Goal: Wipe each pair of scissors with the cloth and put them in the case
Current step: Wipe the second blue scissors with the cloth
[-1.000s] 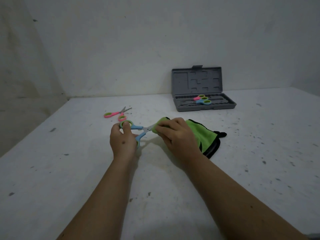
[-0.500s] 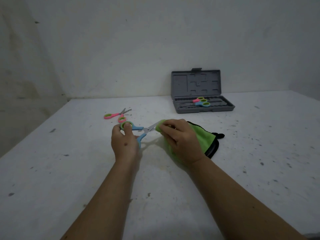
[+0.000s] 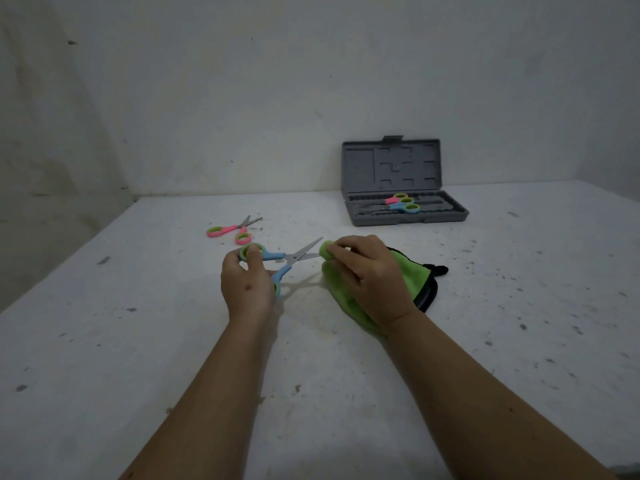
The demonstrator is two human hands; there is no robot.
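Looking down at a white, speckled bench (image 3: 485, 375) that runs back to a pale wall (image 3: 311, 81).

Grey plastic hinged case (image 3: 408, 216) sits open at the back of the bench near the wall, lid upright. In its tray: two pairs of scissors side by side, one pink-handled (image 3: 398, 198), one blue-handled (image 3: 406, 208), both with green-lined loops.

Green microfibre cloth with black trim (image 3: 412, 277) lies on the bench in front of the case, partly under the right hand.

Right hand (image 3: 370, 275): fingers curled, pinching a bunched fold of the cloth at its left end, just beside the blade tips. Can't tell if the fold touches them.

Left hand (image 3: 247, 284), left of the cloth: grips the blue-handled scissors with green-lined loops (image 3: 287, 259), thumb in the upper loop, other fingers curled round the lower handle. Blades spread apart in a V, pointing right at the cloth, held just above the bench.

Pink-handled scissors with green-lined loops (image 3: 232, 229) lie on the bench, well left of the case, just behind the left hand, blades slightly apart.
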